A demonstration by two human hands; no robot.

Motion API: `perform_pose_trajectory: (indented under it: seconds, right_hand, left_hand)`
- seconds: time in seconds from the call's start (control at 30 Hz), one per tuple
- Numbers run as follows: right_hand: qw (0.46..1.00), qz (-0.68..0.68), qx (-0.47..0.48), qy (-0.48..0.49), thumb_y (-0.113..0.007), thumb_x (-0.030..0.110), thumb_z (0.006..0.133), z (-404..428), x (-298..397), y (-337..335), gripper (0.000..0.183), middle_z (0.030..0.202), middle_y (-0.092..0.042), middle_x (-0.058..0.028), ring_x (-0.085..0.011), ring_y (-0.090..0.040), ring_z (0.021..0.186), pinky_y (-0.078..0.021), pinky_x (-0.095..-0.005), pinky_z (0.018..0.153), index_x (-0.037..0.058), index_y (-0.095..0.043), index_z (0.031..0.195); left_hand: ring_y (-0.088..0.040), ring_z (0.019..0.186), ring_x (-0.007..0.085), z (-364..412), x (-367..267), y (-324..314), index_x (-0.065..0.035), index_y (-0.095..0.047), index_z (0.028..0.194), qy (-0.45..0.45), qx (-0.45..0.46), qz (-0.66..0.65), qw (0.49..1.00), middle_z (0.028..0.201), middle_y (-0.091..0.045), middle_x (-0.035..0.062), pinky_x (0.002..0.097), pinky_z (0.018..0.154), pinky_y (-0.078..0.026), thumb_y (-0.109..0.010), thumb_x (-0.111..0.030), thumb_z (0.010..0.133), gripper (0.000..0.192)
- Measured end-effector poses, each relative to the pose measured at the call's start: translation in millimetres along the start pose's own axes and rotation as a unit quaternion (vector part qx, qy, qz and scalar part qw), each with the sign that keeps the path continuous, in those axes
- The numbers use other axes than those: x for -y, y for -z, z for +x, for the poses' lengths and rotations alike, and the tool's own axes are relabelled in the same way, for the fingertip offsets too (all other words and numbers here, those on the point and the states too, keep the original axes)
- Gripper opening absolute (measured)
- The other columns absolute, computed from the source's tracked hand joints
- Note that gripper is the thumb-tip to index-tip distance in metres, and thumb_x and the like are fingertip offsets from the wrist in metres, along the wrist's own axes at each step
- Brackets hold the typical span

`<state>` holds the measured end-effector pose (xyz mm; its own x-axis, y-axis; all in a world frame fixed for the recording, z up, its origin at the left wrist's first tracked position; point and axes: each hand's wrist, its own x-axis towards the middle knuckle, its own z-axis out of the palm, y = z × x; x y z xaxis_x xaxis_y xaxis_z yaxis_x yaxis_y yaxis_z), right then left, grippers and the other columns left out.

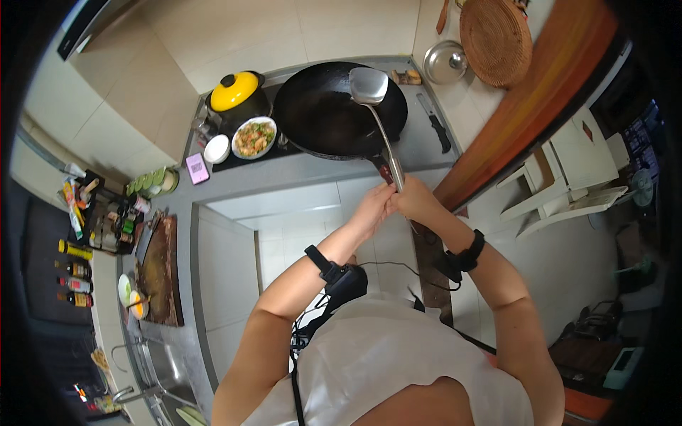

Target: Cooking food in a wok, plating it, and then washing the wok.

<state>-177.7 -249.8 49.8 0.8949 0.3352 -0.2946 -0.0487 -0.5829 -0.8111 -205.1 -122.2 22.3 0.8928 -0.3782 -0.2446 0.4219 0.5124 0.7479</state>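
Note:
A black wok (330,114) rests over the stove, its dark bowl showing no food. My right hand (414,198) is closed around the handle of a metal wok spatula (368,86), whose blade is raised over the wok's right side. Touching it, my left hand (379,205) is at the lower end of the wok's red-brown handle (384,173); its grip is partly hidden. Left of the wok are an oval bowl of mixed chopped food (254,138), a white bowl (217,149) and a black pot with a yellow lid (234,91).
A knife (434,123) lies right of the wok. A phone (197,169) lies at the counter's left corner. Farther left are a cutting board (162,271) with a cleaver (147,239), seasoning bottles and a sink (173,365). A wooden edge (511,128) borders the right side.

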Motion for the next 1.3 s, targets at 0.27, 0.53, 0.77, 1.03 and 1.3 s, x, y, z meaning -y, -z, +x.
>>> perform_pose_trajectory:
  seconds: [0.27,0.53,0.77,1.03,1.3]
  right_hand:
    - [0.977,-0.065,-0.203,-0.026,-0.053,0.018,0.067,149.4,12.7,-1.9,0.031,0.079,-0.059,-0.0277,-0.0395,-0.059,0.078,-0.0467,-0.0413,0.068,-0.0074,-0.056,0.086]
    - [0.972,-0.067,-0.198,-0.104,-0.052,0.018,0.071,215.6,27.7,0.4,0.032,0.088,-0.059,-0.0277,-0.042,-0.056,0.085,-0.0453,-0.0445,0.075,-0.0066,-0.053,0.09]
    - [0.976,-0.021,-0.19,-0.102,-0.054,0.021,0.072,244.5,13.7,5.5,0.036,0.086,-0.059,-0.0279,-0.0404,-0.057,0.085,-0.046,-0.0434,0.074,-0.0083,-0.051,0.093]
    - [0.992,0.071,-0.051,-0.092,-0.059,0.021,0.069,247.2,20.8,27.0,0.03,0.07,-0.06,-0.0168,-0.026,-0.061,0.064,-0.0471,-0.0341,0.056,-0.0066,-0.058,0.082]
    - [0.978,0.086,0.022,-0.191,-0.057,0.025,0.076,287.9,35.1,70.9,0.029,0.079,-0.059,-0.009,-0.017,-0.058,0.069,-0.0512,-0.0329,0.051,-0.0008,-0.055,0.087]
  left_hand:
    - [-0.05,0.081,0.0082,130.8,-58.7,80.2,-0.0095,-0.054,0.098,0.009,0.034,0.036,0.999,0.09,-0.054,-0.001,0.0232,0.074,-0.041,-0.042,-0.026,0.091,0.021]
    - [-0.049,0.077,0.0075,191.3,-90.4,121.6,-0.0095,-0.054,0.092,0.048,0.046,0.054,0.996,0.085,-0.053,-0.0022,0.0224,0.071,-0.04,-0.043,-0.026,0.09,0.02]
    - [-0.048,0.073,0.0073,206.6,-95.5,136.4,-0.0095,-0.053,0.091,0.037,0.066,0.015,0.997,0.081,-0.052,-0.0019,0.0218,0.067,-0.04,-0.043,-0.023,0.09,0.017]
    - [-0.053,0.075,0.0101,195.5,-102.0,122.6,-0.0079,-0.053,0.093,0.063,-0.027,-0.044,0.997,0.082,-0.055,0.0015,0.0227,0.069,-0.041,-0.043,-0.022,0.09,0.017]
    - [-0.058,0.07,0.02,176.6,-105.5,96.6,-0.0042,-0.04,0.108,0.105,-0.045,-0.062,0.992,0.082,-0.056,0.0105,0.0316,0.065,-0.05,-0.049,-0.028,0.088,0.032]
